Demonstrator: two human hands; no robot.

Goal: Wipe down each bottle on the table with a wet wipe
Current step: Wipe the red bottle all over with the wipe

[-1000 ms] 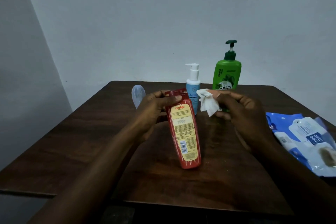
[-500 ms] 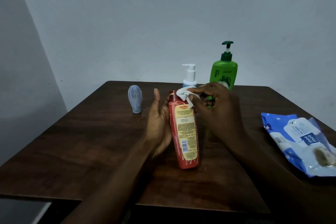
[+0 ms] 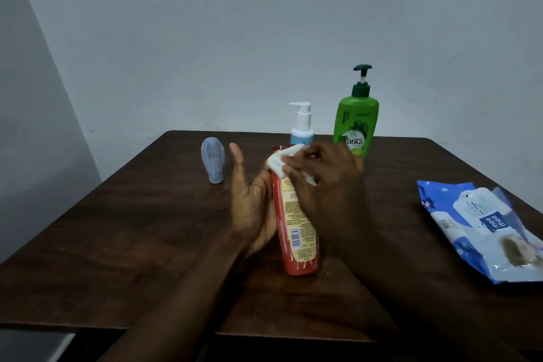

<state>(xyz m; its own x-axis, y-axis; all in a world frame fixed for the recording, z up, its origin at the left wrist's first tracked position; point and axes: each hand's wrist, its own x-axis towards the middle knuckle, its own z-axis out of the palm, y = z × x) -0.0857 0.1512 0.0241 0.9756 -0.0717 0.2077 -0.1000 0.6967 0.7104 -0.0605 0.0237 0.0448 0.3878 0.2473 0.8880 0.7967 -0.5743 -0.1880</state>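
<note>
Four bottles: the red bottle (image 3: pixel 296 229) in front of me, a small grey bottle (image 3: pixel 213 163) at the far left, and a white pump bottle (image 3: pixel 302 123) and a green pump bottle (image 3: pixel 357 126) at the far side, all standing on the table (image 3: pixel 147 229).
Red bottle: stands near the middle of the table between my hands, printed label facing me.
Left hand (image 3: pixel 249 209): flat, with the fingers straight and pointing away from me. The palm rests against the bottle's left side and grips nothing.
Right hand (image 3: pixel 326 185): fingers curled, pinching the wet wipe (image 3: pixel 279 163) and pressing it onto the top of the red bottle.
Wet wipe: white and bunched, lying over the bottle's top left shoulder under my fingertips.
Pack of wipes (image 3: pixel 482 226): lies flat near the right edge, well apart from the bottles.
Step, as I judge it: I am wiping the top of the red bottle. Whether the other three are done, I cannot tell.
Risk, tipping: my left hand only props the bottle, so a firm stroke could slide or topple it.
Risk, neighbours: the two pump bottles stand just beyond my right knuckles, and a long stroke away from me could knock them.
Risk, poor wipe: bunched this small, the wipe covers little and may miss patches or slip from my pinch.
</note>
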